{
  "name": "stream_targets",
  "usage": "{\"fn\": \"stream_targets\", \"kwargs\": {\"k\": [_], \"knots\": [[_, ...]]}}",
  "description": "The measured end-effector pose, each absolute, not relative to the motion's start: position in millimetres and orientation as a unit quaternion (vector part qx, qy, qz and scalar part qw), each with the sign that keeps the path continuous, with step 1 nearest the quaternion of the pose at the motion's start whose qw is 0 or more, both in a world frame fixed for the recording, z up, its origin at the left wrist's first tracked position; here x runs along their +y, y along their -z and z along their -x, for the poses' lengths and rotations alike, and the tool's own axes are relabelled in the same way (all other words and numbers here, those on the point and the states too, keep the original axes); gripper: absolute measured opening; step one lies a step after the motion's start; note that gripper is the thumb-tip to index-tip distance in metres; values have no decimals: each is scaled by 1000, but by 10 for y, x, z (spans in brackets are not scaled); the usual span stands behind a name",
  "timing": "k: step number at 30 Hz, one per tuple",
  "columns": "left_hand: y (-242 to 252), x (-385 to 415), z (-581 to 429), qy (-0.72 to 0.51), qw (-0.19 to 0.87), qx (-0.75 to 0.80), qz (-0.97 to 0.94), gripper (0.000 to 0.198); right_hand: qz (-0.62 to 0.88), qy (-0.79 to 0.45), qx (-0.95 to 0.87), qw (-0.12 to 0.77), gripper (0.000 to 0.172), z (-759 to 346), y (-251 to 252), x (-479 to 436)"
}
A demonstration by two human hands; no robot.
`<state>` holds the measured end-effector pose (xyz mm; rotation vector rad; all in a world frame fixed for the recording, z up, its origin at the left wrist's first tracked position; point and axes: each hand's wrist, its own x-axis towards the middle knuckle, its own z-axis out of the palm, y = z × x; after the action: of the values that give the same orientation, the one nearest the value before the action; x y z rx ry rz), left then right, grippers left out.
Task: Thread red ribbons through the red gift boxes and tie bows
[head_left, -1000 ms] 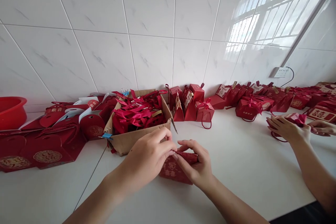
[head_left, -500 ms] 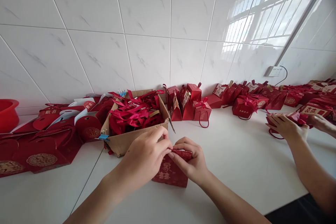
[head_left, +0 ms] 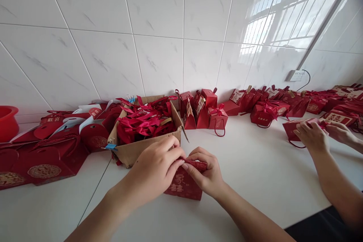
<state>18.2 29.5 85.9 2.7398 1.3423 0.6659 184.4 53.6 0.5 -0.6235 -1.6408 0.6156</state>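
Note:
A red gift box with pale printed characters stands on the white table in front of me. Both my hands are at its top edge, fingertips meeting. My left hand is closed in a pinch at the top of the box, its back toward me, covering the box's left part. My right hand grips the top right edge, thumb in front and fingers behind. Whether a ribbon or cord lies between the fingertips I cannot make out.
Behind my left hand is a cardboard box of red ribbons. Red gift boxes crowd the left; more line the wall. At right, a co-worker's hands handle another red box. A red basin sits far left.
My hands stay at the top of the box with barely any shift. The co-worker's hands have moved a little on their box, which is turned and shows more of its side.

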Motion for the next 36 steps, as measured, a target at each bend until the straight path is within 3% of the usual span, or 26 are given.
{"fn": "stream_targets", "kwargs": {"k": [4, 9, 20, 31, 34, 36], "knots": [[-919, 301, -87, -225, 69, 458, -857, 30, 250, -299, -707, 590, 11, -1871, -40, 543], [-990, 292, -20, -224, 117, 457, -853, 9, 281, -307, -717, 559, 8, -1920, -102, 533], [-886, 235, -172, -311, 169, 392, -849, 15, 236, -279, -762, 534, 7, -1976, -119, 500], [-861, 257, -246, -328, 151, 394, -845, 17, 227, -259, -746, 569, 9, -1975, -23, 563], [-923, 259, -171, -368, 110, 409, -828, 22, 274, -284, -724, 566, 2, -2059, -65, 630], [-985, 261, -88, -414, 65, 419, -806, 22, 309, -296, -704, 567, 9, -2178, -103, 711]]}}
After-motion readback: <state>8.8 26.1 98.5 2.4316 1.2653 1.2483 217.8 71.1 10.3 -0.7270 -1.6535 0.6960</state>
